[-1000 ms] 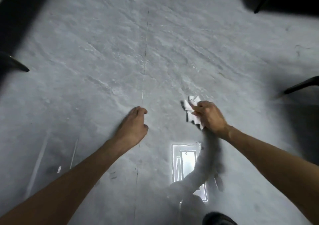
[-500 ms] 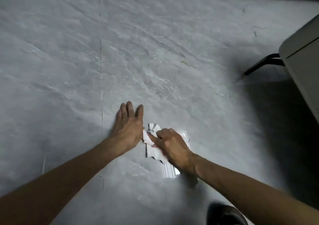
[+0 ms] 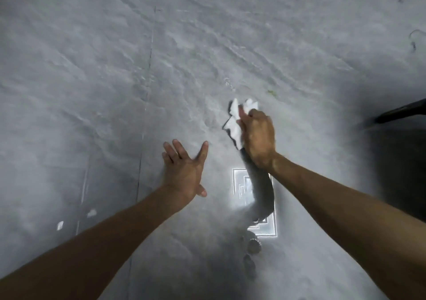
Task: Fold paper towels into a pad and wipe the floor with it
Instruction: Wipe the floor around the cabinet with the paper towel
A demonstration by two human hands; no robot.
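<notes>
Your right hand (image 3: 259, 136) grips the crumpled white paper towel pad (image 3: 234, 124), fingers (image 3: 241, 115) curled round it, down on the grey floor (image 3: 92, 69). Your left hand (image 3: 184, 170) is spread nearby, its fingers straight and wide, holding nothing. A dark furniture leg (image 3: 401, 113) juts in at right.

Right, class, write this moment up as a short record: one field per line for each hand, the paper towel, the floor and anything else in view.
left hand: open, fingers spread, low over the floor; contact cannot be told
right hand: grips the paper towel pad, knuckles up
paper towel pad: white, bunched, sticking out ahead of the right hand
floor: grey, stone-patterned, with a thin seam and a bright light reflection
other: dark furniture leg at the right edge; greenish speck beyond the pad
</notes>
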